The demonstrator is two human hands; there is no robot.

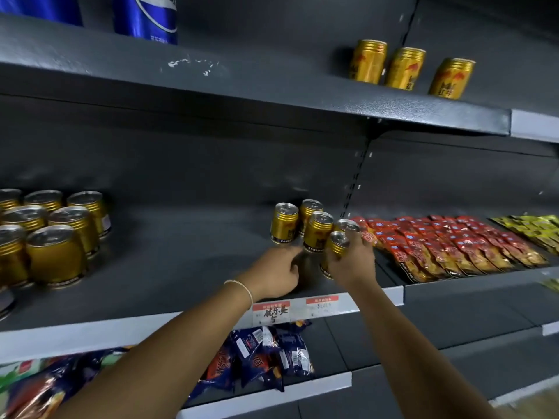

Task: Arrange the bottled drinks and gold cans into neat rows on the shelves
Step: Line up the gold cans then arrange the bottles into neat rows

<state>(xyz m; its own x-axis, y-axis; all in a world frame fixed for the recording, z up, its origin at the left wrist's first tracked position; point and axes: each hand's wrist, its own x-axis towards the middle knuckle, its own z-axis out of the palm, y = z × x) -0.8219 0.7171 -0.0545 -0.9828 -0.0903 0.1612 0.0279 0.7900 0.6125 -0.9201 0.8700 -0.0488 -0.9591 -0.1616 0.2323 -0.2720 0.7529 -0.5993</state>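
Dark grey shop shelving, middle shelf in front, red price tag on its front rail. Just beyond and right of the tag: grasps one gold can in the right hand, grip wrapped round the body, long axis near upright with a slight lean, silver top up. Directly behind it, another can against the fingertips; cannot tell whether inside the same grip. Straight beyond the tag, a loose cluster of three upright cans, staggered, not in line. Left hand low, just above the tag, loosely curled, holding nothing, index finger aimed at the cluster's foot, nearer to it than the right. Probably calls for carrying the held can left and back towards that cluster and setting it down upright. Far left of the tag, a packed block of cans in rows. Up and right of the tag, three more cans on the upper shelf. Short glossy gold bodies, ribbed shoulders, dark band at the foot; likely slick and easy to tip if nudged.
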